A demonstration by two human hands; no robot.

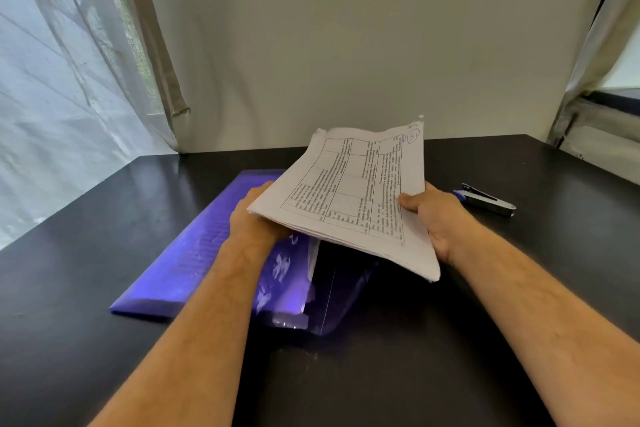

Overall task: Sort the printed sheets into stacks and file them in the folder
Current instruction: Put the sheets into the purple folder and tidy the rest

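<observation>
Both-handed: left hand (258, 218) and right hand (434, 218) grip stack of printed sheets (349, 198) above purple folder (204, 250)

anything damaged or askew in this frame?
Yes. The stack of white printed sheets, held above the open purple plastic folder, has torn, ragged far corners and unevenly fanned near edges. Nothing else stands out.

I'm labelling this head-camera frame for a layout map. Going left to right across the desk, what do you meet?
Purple folder → left hand under the sheets' left edge → stack of printed sheets → right hand gripping their right edge → stapler.
</observation>
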